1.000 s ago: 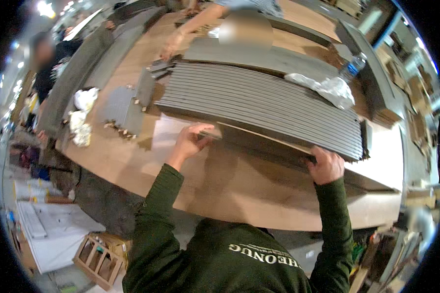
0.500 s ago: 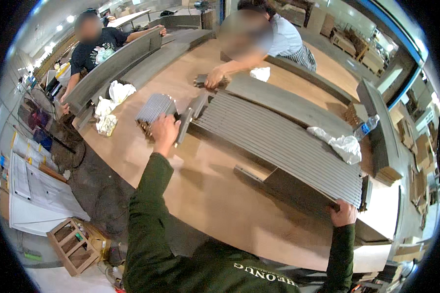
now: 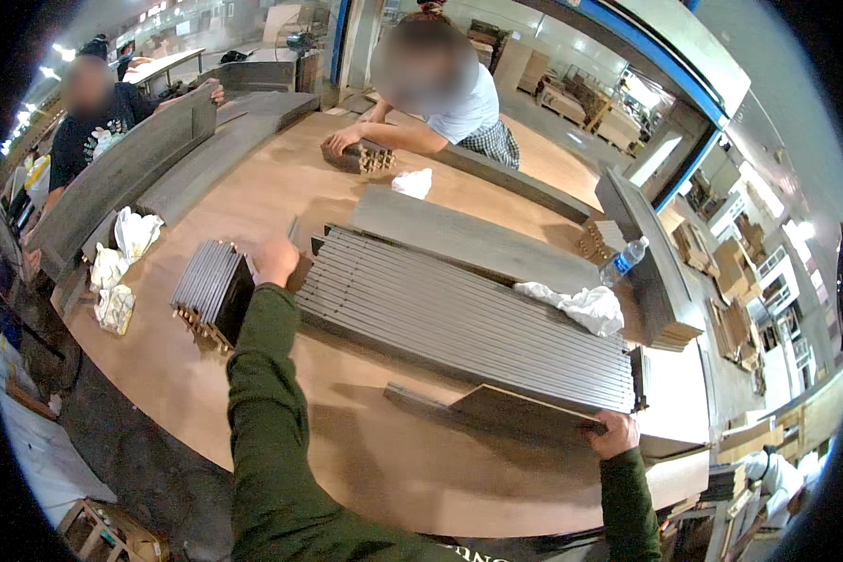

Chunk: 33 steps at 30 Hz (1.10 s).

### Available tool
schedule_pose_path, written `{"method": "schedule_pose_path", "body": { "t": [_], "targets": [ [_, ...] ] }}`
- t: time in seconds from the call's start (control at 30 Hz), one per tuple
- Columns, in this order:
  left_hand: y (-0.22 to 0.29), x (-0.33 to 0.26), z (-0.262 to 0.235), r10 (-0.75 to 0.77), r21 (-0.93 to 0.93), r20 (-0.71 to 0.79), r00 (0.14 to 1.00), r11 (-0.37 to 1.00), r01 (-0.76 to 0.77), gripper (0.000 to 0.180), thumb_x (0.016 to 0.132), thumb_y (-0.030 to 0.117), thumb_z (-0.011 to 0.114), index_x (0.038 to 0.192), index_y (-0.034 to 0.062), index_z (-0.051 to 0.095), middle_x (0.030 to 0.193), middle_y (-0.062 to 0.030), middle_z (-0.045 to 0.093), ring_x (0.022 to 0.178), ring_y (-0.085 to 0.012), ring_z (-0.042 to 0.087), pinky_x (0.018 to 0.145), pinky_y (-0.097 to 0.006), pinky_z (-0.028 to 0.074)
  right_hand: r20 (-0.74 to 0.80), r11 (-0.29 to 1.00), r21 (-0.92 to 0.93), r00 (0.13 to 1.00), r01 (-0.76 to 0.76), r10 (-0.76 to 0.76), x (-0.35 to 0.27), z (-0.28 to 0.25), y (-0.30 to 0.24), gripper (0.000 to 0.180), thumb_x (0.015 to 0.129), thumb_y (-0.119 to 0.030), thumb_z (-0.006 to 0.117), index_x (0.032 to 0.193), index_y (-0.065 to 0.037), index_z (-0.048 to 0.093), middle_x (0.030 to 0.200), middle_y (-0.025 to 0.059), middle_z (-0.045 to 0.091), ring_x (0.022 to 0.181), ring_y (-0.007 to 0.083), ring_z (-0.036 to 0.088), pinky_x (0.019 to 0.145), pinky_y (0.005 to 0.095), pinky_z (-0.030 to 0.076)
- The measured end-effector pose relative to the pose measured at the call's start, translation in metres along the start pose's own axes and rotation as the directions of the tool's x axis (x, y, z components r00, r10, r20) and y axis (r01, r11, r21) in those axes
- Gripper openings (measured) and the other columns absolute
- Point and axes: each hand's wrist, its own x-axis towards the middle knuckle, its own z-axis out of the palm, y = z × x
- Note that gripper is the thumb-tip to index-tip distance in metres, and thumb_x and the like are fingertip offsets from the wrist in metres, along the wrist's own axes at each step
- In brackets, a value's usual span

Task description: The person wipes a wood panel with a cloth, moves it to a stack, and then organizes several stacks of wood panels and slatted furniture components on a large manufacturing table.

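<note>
A long row of grey slats (image 3: 468, 323) stands on edge across the wooden table (image 3: 253, 412). My left hand (image 3: 276, 260) reaches out to the row's left end, its fingers curled and hidden behind the back of the hand. To its left is a small stack of short grey pieces (image 3: 211, 290). My right hand (image 3: 613, 433) grips the right end of a grey board (image 3: 525, 412) that leans tilted against the near side of the row.
A person across the table (image 3: 440, 94) has a hand on a small block stack (image 3: 363, 157). Another person at the far left (image 3: 89, 108) holds a long grey board (image 3: 126, 173). White rags (image 3: 122, 253) (image 3: 581, 304), a water bottle (image 3: 623, 262) and stacked boards (image 3: 651, 272) lie around.
My left arm has stretched from the board's near edge out to the left end of the slat row. My right hand has stayed on the board's right end. My view has swung up.
</note>
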Motion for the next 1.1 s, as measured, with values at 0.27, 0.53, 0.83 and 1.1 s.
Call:
{"method": "schedule_pose_path", "body": {
  "t": [0.27,0.53,0.83,1.1],
  "targets": [
    [0.045,-0.176,-0.138,-0.232,-0.966,0.009,0.973,-0.253,-0.051,0.038,0.091,0.030,0.051,0.111,-0.0016,0.057,0.110,-0.0133,0.061,0.099,-0.0280,0.059,0.090,-0.039,0.044,0.015,0.995,-0.023,0.995,-0.094,0.094,-0.012,-0.014,-0.004,0.025,0.054,-0.021,0.077,0.074,-0.010,0.067,0.064,0.0117,0.065,0.062,0.0313,0.064,0.059,0.0417,0.050],
    [0.106,-0.363,-0.075,0.234,-0.679,0.093,0.968,-0.696,0.234,0.060,0.074,0.020,0.065,0.129,0.0023,0.047,0.120,-0.0194,0.056,0.107,-0.0328,0.056,0.091,-0.044,0.048,-0.007,0.992,0.011,0.992,-0.126,0.126,-0.007,-0.015,-0.017,0.034,0.054,-0.034,0.081,0.072,-0.007,0.069,0.065,0.0119,0.065,0.067,0.0326,0.064,0.062,0.0437,0.050],
    [0.146,-0.406,-0.095,0.882,-0.703,0.398,-0.253,0.470,0.533,0.084,0.079,0.027,0.066,0.147,0.0048,0.022,0.142,-0.0087,0.037,0.124,-0.0181,0.038,0.104,-0.031,0.030,-0.016,0.988,-0.054,0.989,-0.147,0.146,-0.008,-0.008,-0.010,0.031,0.057,-0.032,0.079,0.072,-0.008,0.068,0.065,0.0122,0.064,0.066,0.0332,0.064,0.062,0.0439,0.050],
    [0.190,-0.425,-0.121,0.813,-0.536,0.113,-0.571,0.534,0.654,0.101,0.080,0.067,0.051,0.145,-0.0031,0.018,0.153,-0.0166,0.016,0.141,-0.0226,0.014,0.114,-0.036,0.003,0.395,0.963,-0.116,0.878,-0.244,0.270,0.010,-0.016,-0.021,0.033,0.075,-0.045,0.065,0.091,-0.017,0.070,0.081,0.0085,0.067,0.075,0.0276,0.064,0.062,0.0407,0.052]
  ]
}}
